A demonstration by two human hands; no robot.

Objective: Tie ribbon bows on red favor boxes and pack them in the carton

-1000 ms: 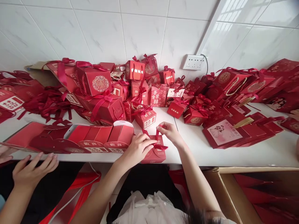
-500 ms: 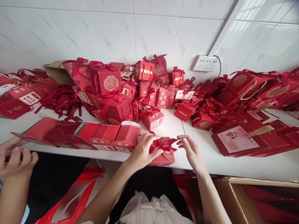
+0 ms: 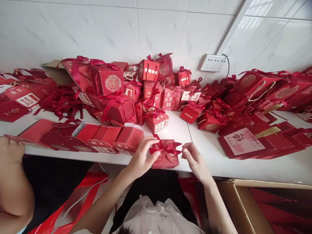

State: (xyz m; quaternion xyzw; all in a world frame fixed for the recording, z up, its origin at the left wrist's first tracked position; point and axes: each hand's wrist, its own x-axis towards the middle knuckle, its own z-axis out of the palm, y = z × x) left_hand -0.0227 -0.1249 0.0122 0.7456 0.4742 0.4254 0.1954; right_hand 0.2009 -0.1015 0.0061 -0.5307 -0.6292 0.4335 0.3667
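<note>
A small red gift box [image 3: 166, 160] stands at the near edge of the white table [image 3: 268, 165]. A dark red ribbon bow [image 3: 168, 148] is tied on top of it. My left hand [image 3: 141, 157] pinches the bow's left loop, fingers closed on the ribbon. My right hand [image 3: 194, 158] pinches the bow's right end, thumb and forefinger together. A row of flat, unfolded red boxes [image 3: 97, 139] lies just left of my left hand.
A heap of finished red gift boxes [image 3: 136, 91] with ribbons fills the back of the table. Flat red bags [image 3: 246, 143] lie at the right, loose ribbons [image 3: 62, 104] at the left. A wall socket [image 3: 213, 62] is behind. Another person's arm [image 3: 13, 182] is at the left. An open carton [image 3: 268, 204] stands below right.
The ribbon ends have been drawn into a tied bow on the box. My hands have moved apart to the bow's two sides. The other person's hand has drawn back at the left.
</note>
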